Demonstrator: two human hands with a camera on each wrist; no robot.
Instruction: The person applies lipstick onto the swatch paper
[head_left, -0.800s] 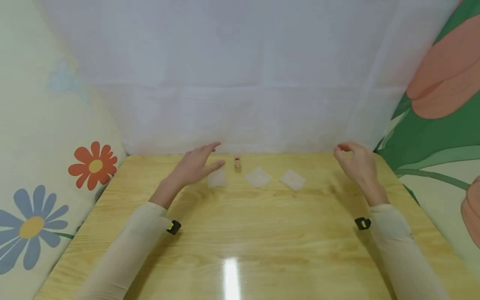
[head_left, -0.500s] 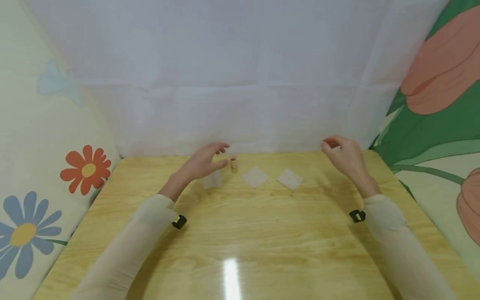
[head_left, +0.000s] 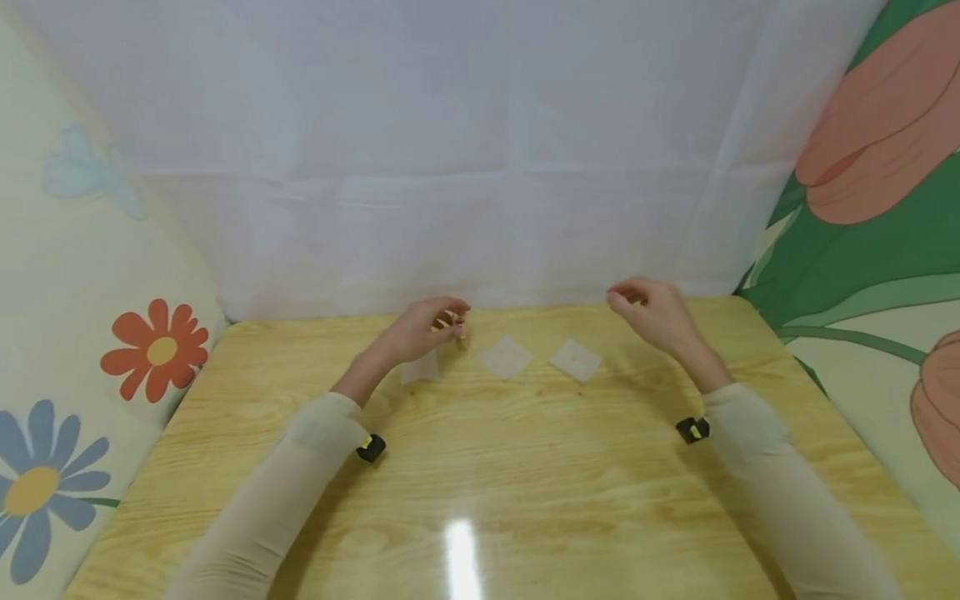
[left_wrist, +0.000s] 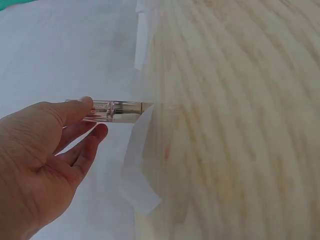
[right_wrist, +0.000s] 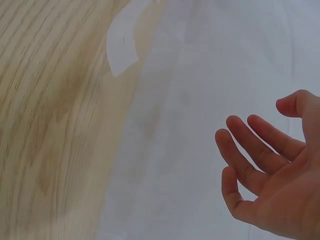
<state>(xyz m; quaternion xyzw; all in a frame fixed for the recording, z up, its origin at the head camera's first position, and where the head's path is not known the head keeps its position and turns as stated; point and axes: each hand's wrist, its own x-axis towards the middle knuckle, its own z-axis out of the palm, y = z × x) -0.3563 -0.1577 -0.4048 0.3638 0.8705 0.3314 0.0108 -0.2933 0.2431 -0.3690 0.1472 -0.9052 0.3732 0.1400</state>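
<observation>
My left hand (head_left: 423, 329) is at the clear lipstick tube (head_left: 462, 332) near the table's back edge. In the left wrist view, the thumb lies on the end of the see-through tube (left_wrist: 117, 111), which has a metallic band inside; the index finger is mostly hidden. Beneath that hand is a partly covered white paper square (head_left: 421, 369). Two similar squares, a middle one (head_left: 506, 357) and a right one (head_left: 575, 360), lie to its right. My right hand (head_left: 656, 315) hovers over the back right of the table, holding nothing, its fingers loosely bent.
The wooden table (head_left: 480, 450) ends at a hanging white cloth (head_left: 420, 167) at the back. Flower-printed panels flank it, a left one (head_left: 82, 275) and a right one (head_left: 892, 192). A small red speck (head_left: 580, 393) marks the wood.
My left hand has moved right to the lipstick tube, and its thumb and fingers have closed in around it. My right hand has drifted left. The head view has shifted slightly.
</observation>
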